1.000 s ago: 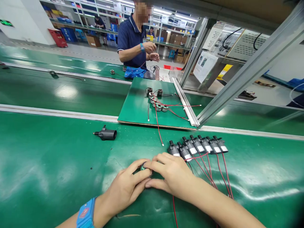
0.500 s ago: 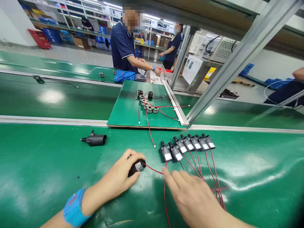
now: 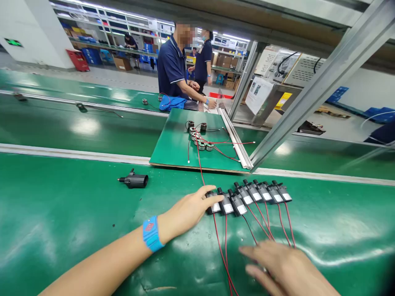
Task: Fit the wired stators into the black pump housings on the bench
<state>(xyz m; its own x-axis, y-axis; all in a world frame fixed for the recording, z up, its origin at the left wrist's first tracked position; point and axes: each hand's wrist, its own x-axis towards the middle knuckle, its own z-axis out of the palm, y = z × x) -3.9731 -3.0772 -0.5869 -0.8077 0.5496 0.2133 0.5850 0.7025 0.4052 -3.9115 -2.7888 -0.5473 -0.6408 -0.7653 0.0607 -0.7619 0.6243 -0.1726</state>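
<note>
My left hand [image 3: 197,205], with a blue wrist strap, has thumb and fingers closed around a small black pump [image 3: 215,208] at the left end of a row. Its white label shows, but the hand covers much of the body. To the right, touching or nearly so, lie several similar pumps [image 3: 238,204] with white labels and red leads [image 3: 226,246] trailing toward me. My right hand [image 3: 280,259], smeared by motion, hovers over the leads at lower right, fingers apart and nothing visible in them. A separate black pump housing [image 3: 135,181], open end facing right, lies at the left.
Beyond the green bench [image 3: 77,213], a green board [image 3: 173,139] bears several small motors [image 3: 202,145] with red and black leads. White strips [image 3: 236,139] lie along its right edge. A metal post [image 3: 308,86] slants across the right. A co-worker [image 3: 173,65] stands across the line.
My left hand has moved right with the pump and set it at the left end of the row. My right hand has let go of the red lead and shifted right.
</note>
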